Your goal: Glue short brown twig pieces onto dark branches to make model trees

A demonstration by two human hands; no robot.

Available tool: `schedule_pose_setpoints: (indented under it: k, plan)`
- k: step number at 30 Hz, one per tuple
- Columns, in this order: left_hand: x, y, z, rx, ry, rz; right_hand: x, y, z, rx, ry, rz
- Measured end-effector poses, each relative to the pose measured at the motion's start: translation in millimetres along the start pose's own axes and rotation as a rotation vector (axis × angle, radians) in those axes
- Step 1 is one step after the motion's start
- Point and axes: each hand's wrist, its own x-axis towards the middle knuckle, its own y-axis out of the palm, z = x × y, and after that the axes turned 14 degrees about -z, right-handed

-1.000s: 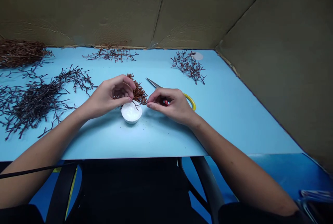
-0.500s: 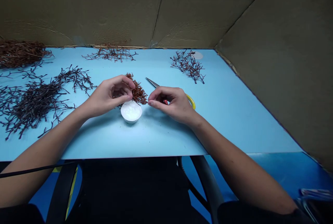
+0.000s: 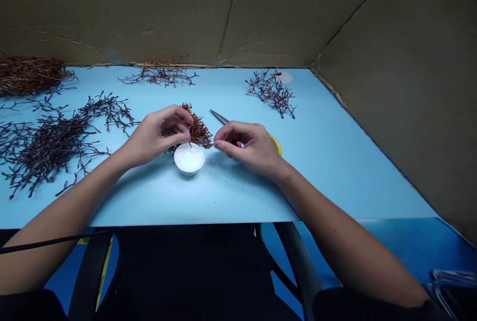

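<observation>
My left hand pinches a short dark twig between thumb and finger, just above the rim of a small white cup. The cup holds a whitish, shiny content. To the right, my right hand is closed in a pinch, and what its fingertips hold, if anything, is too small to make out. Behind the cup lies a heap of short reddish-brown twig pieces, partly hidden by my left hand. Scissors with silver blades and a yellow handle lie under my right hand, which covers their middle.
Dark branched twigs spread over the left of the light blue table. Reddish-brown twigs pile at the back left, with thinner ones at the back. More twigs lie back right near a pale disc. Cardboard walls enclose the table.
The thin dark twig at my left fingertips has turned from pointing right to a more upright, shorter-looking pose over the cup. Both hands stay almost where they were; the view has shifted slightly.
</observation>
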Motion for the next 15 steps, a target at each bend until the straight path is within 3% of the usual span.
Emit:
schedule_pose_setpoints:
  k: [15]
  plan:
    - [0.5, 1.5, 2.0, 0.047, 0.059, -0.047, 0.9, -0.4, 0.6, -0.001, -0.032, -0.017]
